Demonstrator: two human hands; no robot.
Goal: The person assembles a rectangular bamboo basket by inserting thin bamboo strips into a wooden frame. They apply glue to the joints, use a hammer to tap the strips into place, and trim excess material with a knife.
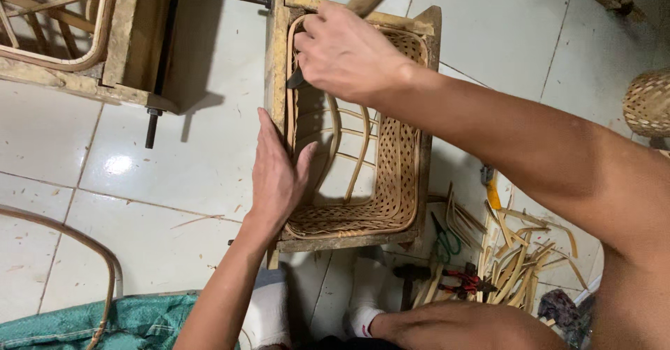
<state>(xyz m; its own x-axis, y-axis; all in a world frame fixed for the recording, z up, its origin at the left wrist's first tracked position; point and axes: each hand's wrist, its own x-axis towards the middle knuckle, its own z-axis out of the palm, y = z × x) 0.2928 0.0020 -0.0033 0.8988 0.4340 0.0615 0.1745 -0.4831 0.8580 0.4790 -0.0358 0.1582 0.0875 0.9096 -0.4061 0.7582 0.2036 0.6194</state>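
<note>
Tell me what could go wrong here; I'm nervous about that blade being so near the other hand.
1. The right hand works a dark blade against the woven basket rim, directly above the left hand braced on the wooden frame. A slip could cut its fingers.
2. Bamboo strips and tools lie beside the feet, so snagging or treading on them is possible.

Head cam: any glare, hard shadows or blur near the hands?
Head view: a bright glare spot on the white tiled floor left of the left hand; hard dark shadows beside the wooden frame mould and inside the woven bamboo basket; right hand sharp, no motion blur.
</note>
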